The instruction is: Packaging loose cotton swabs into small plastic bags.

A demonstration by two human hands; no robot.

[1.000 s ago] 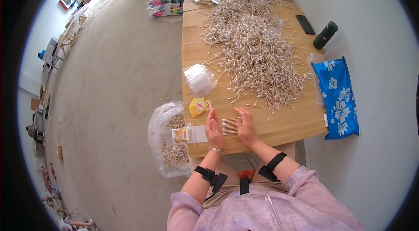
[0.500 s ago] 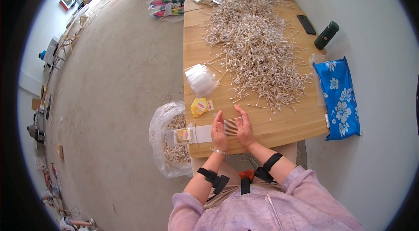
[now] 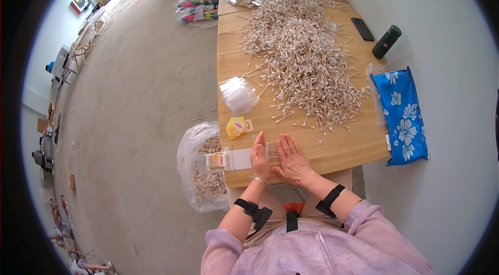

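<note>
Cotton swabs [image 3: 272,151] between hands [image 3: 294,164], near table edge [image 3: 358,163]

We see the left hand [image 3: 259,159] on edge and the right hand [image 3: 295,163] lying flatter, with a row of cotton swabs [image 3: 272,151] between them on the wooden table [image 3: 345,148]. Beyond, we see a heap of loose swabs [image 3: 306,57]; yellow cards [image 3: 236,127] and clear plastic bags [image 3: 238,94] lie to its left.

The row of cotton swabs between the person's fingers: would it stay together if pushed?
The row of cotton swabs would probably scatter, since no band shows around it. Each stick looks thin, so likely light, and might roll on the smooth, flat table.
</note>
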